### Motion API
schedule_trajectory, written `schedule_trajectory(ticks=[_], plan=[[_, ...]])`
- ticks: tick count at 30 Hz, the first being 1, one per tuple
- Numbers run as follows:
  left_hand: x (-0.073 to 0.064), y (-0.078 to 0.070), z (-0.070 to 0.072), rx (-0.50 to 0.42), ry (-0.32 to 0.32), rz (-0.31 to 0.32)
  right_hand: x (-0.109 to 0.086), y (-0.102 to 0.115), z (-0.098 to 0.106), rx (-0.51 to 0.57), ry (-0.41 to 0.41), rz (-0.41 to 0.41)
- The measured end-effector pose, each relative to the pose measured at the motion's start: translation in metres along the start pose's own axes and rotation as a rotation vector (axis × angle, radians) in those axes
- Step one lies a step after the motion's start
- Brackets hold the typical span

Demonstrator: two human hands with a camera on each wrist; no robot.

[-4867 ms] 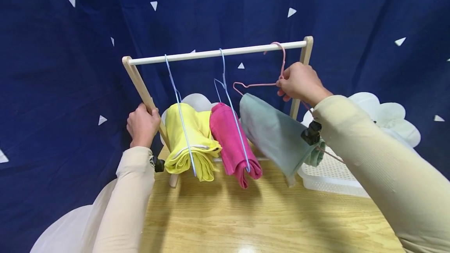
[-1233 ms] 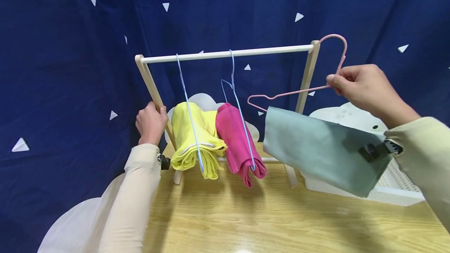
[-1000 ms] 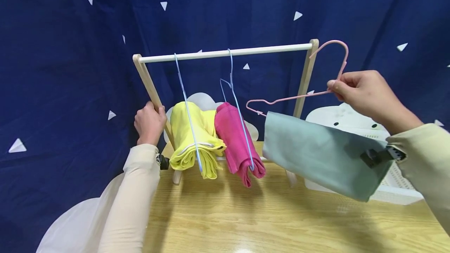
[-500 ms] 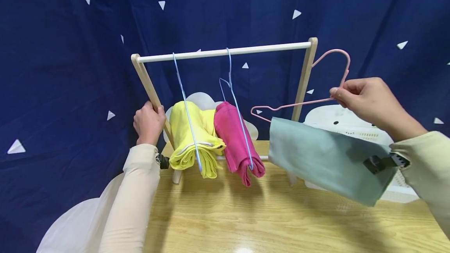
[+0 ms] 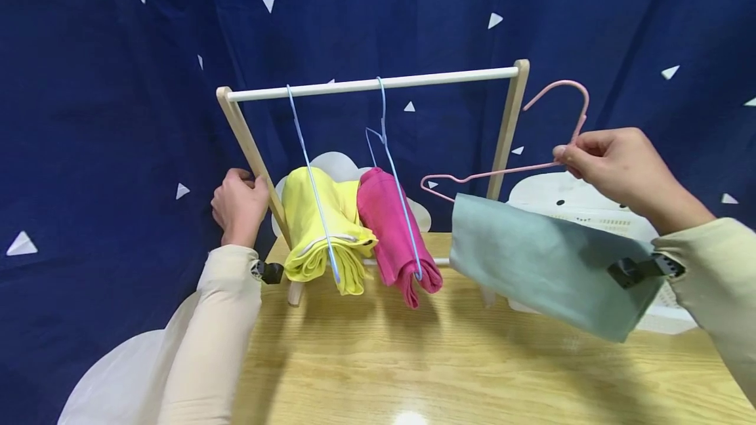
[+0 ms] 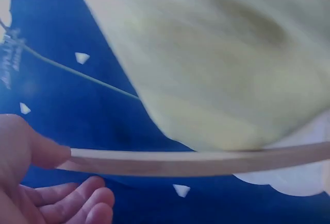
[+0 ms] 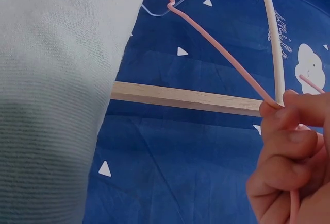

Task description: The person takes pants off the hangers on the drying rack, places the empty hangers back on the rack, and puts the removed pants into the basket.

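My right hand [image 5: 629, 172] pinches a pink clothes hanger [image 5: 502, 170] just below its hook, off the right end of the rack. A folded grey-green garment [image 5: 543, 264] hangs over its lower bar. My left hand [image 5: 239, 205] is at the wooden left post [image 5: 248, 140] of the small clothes rack. In the left wrist view the thumb touches that post [image 6: 154, 164], while the fingers [image 6: 77, 198] stand off it, loosely bent. From the white rail [image 5: 331, 88] hang a folded yellow garment [image 5: 321, 215] and a folded magenta garment [image 5: 390, 222], each on a blue hanger.
The rack stands on a light wooden table [image 5: 461, 372]. A white perforated basket [image 5: 667, 320] sits behind the grey-green garment at right, partly hidden. A dark blue curtain [image 5: 425, 18] with white triangles forms the backdrop.
The pink hanger came off the rail and moved right with the grey-green garment, then sank slightly. My left hand gripped the post before; its fingers have now loosened and it has shifted left.
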State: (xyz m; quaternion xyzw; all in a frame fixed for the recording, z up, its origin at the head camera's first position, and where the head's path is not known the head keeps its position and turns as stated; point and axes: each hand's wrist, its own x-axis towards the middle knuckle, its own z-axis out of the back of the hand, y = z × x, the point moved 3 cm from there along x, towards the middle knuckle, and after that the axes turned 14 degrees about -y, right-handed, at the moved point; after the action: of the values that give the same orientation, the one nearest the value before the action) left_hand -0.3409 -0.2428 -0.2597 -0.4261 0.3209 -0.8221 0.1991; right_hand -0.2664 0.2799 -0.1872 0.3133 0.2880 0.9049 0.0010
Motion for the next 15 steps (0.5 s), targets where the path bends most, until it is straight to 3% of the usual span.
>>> schedule_trajectory(ticks=[5, 15], plan=[[-0.007, -0.015, 0.018, -0.059, -0.073, -0.022, 0.002, 0.001, 0.001, 0.009, -0.005, -0.011], [-0.028, -0.036, 0.041, -0.262, -0.187, -0.199, 0.000, -0.003, -0.001, 0.001, 0.020, -0.037]])
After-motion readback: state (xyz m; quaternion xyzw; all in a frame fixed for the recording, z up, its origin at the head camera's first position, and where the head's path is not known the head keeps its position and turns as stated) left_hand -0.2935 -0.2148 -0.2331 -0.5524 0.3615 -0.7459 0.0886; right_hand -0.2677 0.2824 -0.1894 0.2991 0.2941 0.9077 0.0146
